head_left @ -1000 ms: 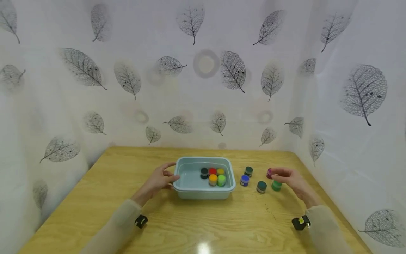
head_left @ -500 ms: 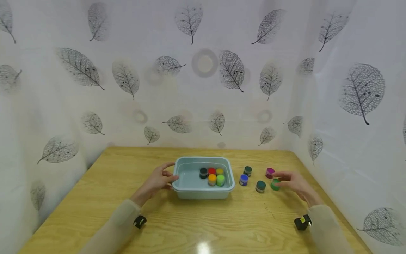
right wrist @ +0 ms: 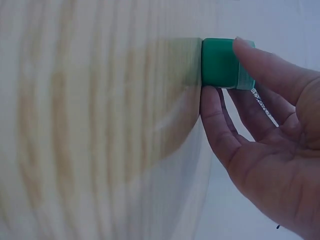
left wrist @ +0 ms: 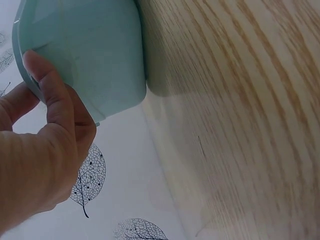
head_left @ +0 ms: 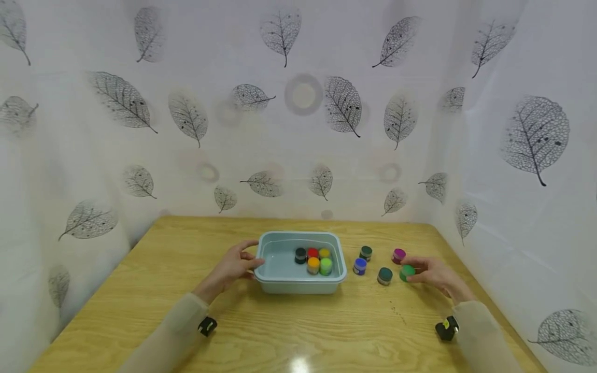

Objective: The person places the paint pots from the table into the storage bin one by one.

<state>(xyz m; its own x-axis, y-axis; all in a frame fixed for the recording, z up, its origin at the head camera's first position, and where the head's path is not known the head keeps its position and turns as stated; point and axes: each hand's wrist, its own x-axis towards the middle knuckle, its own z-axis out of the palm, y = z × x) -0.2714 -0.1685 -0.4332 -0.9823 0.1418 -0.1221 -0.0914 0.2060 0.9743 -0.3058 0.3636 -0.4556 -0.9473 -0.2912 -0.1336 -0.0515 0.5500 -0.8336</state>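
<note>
My left hand point(head_left: 236, 262) grips the left rim of a pale blue plastic tub point(head_left: 298, 286); in the left wrist view its thumb and fingers point(left wrist: 55, 97) pinch that rim. Around a small green paint jar point(head_left: 407, 272) curls my right hand point(head_left: 434, 274). The right wrist view has the thumb on the lid side of the green jar point(right wrist: 220, 62) and fingers against its opposite side, the base resting on the table. Inside the tub sit several paint jars, among them a black one point(head_left: 300, 255), an orange one point(head_left: 313, 266) and a light green one point(head_left: 325, 266).
Near the right hand stand a magenta jar point(head_left: 398, 255), a teal jar point(head_left: 384, 276), a blue jar point(head_left: 359, 266) and a dark green jar point(head_left: 366, 253). A leaf-printed curtain point(head_left: 298, 145) borders the wooden table point(head_left: 280, 331) behind and on both sides.
My right hand has moved down from beside the magenta jar to the green jar and closed its thumb and fingers about it. The left hand and tub stay in place.
</note>
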